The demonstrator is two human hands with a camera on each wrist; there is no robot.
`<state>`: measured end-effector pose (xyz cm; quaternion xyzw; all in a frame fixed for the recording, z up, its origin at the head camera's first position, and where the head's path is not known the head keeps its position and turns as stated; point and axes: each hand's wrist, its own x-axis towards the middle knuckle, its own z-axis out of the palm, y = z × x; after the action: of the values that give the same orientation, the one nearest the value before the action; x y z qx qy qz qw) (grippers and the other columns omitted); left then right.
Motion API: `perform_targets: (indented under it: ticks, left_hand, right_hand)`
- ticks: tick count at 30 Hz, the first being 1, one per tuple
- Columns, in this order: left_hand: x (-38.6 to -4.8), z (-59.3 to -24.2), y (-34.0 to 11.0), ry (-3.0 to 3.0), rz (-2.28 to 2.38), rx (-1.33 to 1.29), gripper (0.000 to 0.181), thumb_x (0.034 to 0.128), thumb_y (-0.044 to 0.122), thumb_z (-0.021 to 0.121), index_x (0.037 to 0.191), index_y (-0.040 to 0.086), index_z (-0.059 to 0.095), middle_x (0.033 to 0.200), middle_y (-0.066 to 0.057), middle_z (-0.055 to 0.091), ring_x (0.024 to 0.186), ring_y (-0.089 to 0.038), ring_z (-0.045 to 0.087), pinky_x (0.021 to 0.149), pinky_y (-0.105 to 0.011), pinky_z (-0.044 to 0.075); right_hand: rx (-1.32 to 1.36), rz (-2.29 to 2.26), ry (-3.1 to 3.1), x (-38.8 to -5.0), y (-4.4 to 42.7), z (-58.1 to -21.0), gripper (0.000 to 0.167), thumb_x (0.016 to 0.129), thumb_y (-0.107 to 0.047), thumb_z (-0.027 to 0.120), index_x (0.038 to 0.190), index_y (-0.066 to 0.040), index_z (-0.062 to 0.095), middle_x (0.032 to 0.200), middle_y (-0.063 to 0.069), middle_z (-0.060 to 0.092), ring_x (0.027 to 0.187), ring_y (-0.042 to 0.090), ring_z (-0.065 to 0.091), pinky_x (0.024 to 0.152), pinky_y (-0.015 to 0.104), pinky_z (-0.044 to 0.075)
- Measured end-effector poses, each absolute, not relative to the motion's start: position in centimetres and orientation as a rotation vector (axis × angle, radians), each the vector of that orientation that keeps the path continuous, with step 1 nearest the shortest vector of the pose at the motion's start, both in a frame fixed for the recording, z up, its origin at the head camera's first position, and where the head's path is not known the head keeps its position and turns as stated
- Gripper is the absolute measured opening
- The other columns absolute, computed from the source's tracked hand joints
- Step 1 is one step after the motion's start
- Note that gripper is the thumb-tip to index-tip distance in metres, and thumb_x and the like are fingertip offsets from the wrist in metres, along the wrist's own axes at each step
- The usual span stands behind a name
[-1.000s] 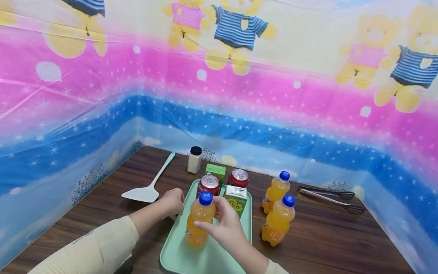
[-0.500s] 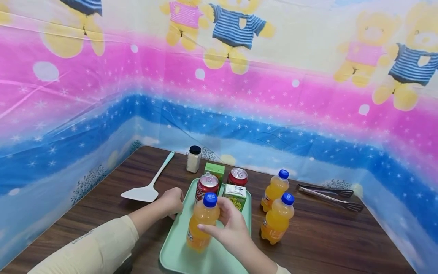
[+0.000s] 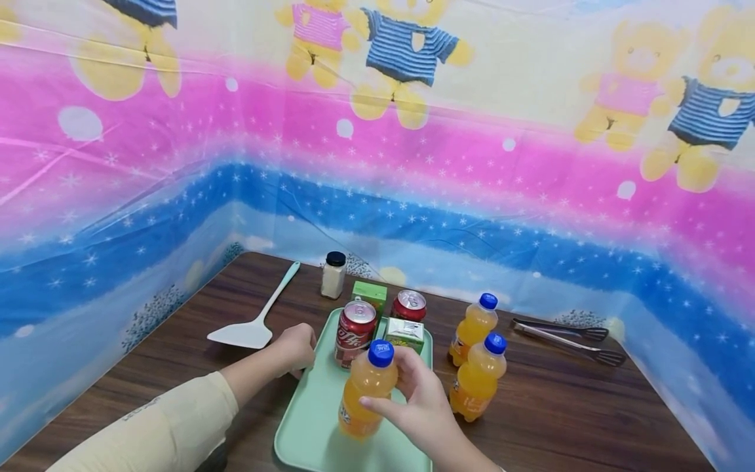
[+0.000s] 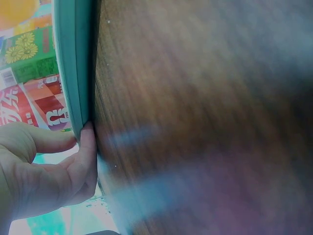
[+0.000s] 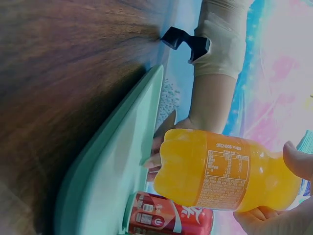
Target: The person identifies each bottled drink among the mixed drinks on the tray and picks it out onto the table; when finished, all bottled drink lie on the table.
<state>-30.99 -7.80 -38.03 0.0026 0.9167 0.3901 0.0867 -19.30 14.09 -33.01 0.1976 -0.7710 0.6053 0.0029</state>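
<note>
My right hand (image 3: 427, 406) grips a bottle of orange drink (image 3: 367, 393) with a blue cap, upright over the pale green tray (image 3: 301, 432). In the right wrist view a small gap shows between the bottle's base and the tray. My left hand (image 4: 54, 169) pinches the tray's left rim, thumb inside and fingers outside. On the tray a red soda can (image 3: 356, 333) stands behind the bottle, beside a green drink carton (image 3: 404, 333) partly hidden by the bottle and right hand. Farther back are another green carton (image 3: 370, 293) and a second red can (image 3: 409, 305).
Two more orange drink bottles, a rear one (image 3: 476, 324) and a front one (image 3: 479, 380), stand right of the tray. Metal tongs (image 3: 569, 341) lie farther right. A white spatula (image 3: 253, 328) lies left, and a black-capped jar (image 3: 333, 275) stands at the back of the wooden table (image 3: 560, 419).
My right hand has carried the orange drink bottle rightward and slightly nearer to me over the tray, uncovering more of the front can. The left hand has stayed on the rim.
</note>
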Motion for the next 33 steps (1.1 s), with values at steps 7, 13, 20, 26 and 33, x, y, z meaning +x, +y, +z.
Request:
perform_targets:
  ticks: [7,13,20,26,33]
  left_hand:
    - [-30.9,-37.9,-7.8,2.731,1.163,-0.003,0.016,0.0738,-0.016,0.061,0.083,-0.005,0.054,0.080,-0.013,0.053,0.063,-0.022,0.061,0.046,-0.029,0.056]
    - [-30.8,-37.8,-7.8,2.729,1.171,-0.001,0.015,0.0739,-0.016,0.060,0.082,-0.004,0.054,0.079,-0.013,0.053,0.062,-0.021,0.061,0.046,-0.029,0.056]
    - [-30.7,-37.8,-7.8,2.721,1.181,0.004,0.014,0.0753,-0.016,0.059,0.081,-0.004,0.053,0.079,-0.013,0.053,0.063,-0.021,0.060,0.047,-0.030,0.057]
    - [-30.8,-37.9,-7.8,2.725,1.171,-0.004,0.015,0.0753,-0.015,0.061,0.081,-0.004,0.053,0.078,-0.013,0.053,0.062,-0.021,0.059,0.047,-0.030,0.057]
    - [-30.8,-37.9,-7.8,2.729,1.160,0.001,0.015,0.0756,-0.014,0.062,0.082,-0.004,0.053,0.078,-0.013,0.053,0.061,-0.022,0.059,0.047,-0.030,0.056]
  right_hand:
    - [0.578,1.927,-2.444,-18.8,15.4,-33.0,0.058,0.077,-0.019,0.078,0.126,-0.009,0.049,0.123,0.005,0.057,0.115,0.020,0.054,0.098,0.033,0.045]
    - [0.593,1.886,-2.439,-18.4,16.5,-33.0,0.058,0.077,-0.019,0.078,0.125,-0.008,0.048,0.122,0.007,0.057,0.114,0.020,0.055,0.096,0.030,0.046]
    - [0.542,1.867,-2.461,-18.0,17.8,-32.7,0.058,0.076,-0.019,0.078,0.125,-0.008,0.047,0.122,0.008,0.057,0.112,0.022,0.055,0.096,0.031,0.047]
    - [0.500,1.877,-2.437,-17.5,18.7,-32.2,0.056,0.075,-0.011,0.079,0.122,-0.007,0.049,0.121,0.009,0.058,0.110,0.023,0.057,0.094,0.033,0.048]
    - [0.409,1.892,-2.416,-17.0,19.8,-31.6,0.056,0.075,-0.006,0.078,0.123,-0.005,0.049,0.121,0.013,0.057,0.109,0.026,0.058,0.092,0.037,0.051]
